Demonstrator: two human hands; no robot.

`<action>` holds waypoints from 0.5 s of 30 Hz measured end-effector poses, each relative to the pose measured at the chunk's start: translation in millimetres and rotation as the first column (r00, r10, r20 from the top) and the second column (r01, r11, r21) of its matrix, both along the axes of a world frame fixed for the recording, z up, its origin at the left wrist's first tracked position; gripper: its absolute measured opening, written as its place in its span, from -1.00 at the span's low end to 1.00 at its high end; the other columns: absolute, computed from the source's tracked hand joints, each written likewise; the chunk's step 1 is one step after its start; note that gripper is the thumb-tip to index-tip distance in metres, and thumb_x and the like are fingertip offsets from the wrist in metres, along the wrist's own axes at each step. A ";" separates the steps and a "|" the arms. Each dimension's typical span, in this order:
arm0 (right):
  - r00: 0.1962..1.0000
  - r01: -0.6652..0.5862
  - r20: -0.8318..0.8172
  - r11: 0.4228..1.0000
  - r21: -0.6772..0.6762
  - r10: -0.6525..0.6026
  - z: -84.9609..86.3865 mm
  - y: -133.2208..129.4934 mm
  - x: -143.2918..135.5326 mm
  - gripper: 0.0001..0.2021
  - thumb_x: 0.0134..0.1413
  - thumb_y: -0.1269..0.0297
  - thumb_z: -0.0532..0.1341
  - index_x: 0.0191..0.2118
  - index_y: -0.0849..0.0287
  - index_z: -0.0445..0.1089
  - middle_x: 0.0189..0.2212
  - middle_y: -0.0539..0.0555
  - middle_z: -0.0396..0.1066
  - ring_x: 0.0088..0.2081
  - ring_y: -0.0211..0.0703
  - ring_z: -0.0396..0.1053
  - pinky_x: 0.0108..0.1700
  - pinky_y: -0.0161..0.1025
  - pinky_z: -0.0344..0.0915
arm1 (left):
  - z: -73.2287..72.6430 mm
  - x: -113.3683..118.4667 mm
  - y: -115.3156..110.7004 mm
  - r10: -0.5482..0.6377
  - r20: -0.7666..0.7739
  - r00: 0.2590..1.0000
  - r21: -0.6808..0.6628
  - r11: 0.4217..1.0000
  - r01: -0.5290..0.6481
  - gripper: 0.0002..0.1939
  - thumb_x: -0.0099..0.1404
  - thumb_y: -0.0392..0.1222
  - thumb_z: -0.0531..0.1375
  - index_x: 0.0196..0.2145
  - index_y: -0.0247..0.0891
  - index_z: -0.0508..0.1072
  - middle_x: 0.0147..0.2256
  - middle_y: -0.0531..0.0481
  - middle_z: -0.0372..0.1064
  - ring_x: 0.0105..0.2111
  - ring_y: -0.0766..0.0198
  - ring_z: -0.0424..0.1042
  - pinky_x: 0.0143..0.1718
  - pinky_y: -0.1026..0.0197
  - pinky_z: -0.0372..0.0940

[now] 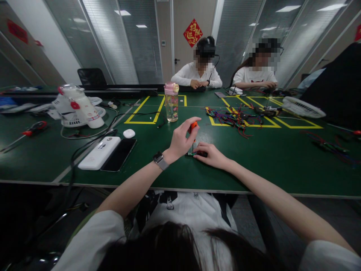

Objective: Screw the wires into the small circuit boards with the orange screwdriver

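My left hand (183, 136), with a watch on its wrist, is closed around the orange handle of a screwdriver (194, 126). The screwdriver stands upright, its thin shaft reaching down to a small circuit board (190, 154) that lies on the green table. My right hand (211, 155) rests on the table with its fingers closed on the board's dark right-hand part. Those fingers cover much of the board, so its full shape is hidden. Where exactly the screwdriver tip touches is too small to make out.
A pink-lidded bottle (171, 103) stands beyond my hands. To the left lie a white power bank (100, 153), a phone (118, 155), a white case (129, 133) and black cables. Tangled wires with boards (229, 117) lie right of the bottle. Two people sit across the table.
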State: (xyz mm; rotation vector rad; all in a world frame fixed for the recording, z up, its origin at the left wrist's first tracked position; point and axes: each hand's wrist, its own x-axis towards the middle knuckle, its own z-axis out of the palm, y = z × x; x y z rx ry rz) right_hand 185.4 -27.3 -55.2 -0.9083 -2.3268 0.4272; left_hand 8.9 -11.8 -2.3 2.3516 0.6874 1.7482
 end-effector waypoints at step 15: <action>1.000 0.010 0.022 1.000 0.014 -0.010 -2.5 1.9 0.7 -0.87 0.12 0.33 0.22 -0.23 0.22 0.48 -0.39 0.05 0.33 -0.41 -0.24 0.31 -0.34 -0.29 0.28 | 2.3 -0.2 -4.7 -0.002 0.046 0.999 0.114 0.993 -0.004 -0.70 0.44 -0.28 -0.07 0.01 -0.28 0.36 -0.10 -0.10 0.46 -0.17 0.33 0.48 -0.11 0.25 0.38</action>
